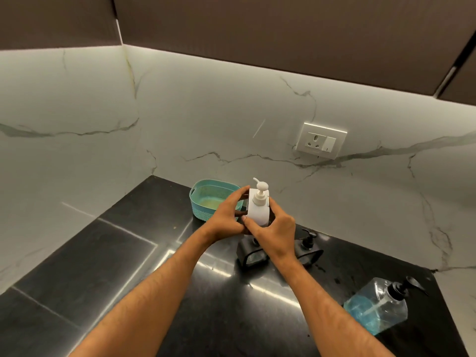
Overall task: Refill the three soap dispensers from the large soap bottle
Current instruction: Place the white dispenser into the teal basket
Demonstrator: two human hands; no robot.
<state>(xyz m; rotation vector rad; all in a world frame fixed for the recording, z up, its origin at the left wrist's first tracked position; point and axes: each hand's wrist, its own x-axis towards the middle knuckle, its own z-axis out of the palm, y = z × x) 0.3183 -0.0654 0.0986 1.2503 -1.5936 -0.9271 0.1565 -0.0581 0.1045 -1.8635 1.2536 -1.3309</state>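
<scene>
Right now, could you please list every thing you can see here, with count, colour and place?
white soap dispenser: 1, white with a white pump, held above the counter between both hands
black soap dispensers: 2, black, on the counter below the hands, one under the right wrist, one to its right
large soap bottle: 1, clear with blue liquid and a black pump, near right side of the counter
basket: 1, teal, at the back of the counter by the wall
counter: 1, black, polished
wall socket: 1, white, on the marble wall
left hand: 1, grip on the white dispenser's left side
right hand: 1, grip on its right side
</scene>
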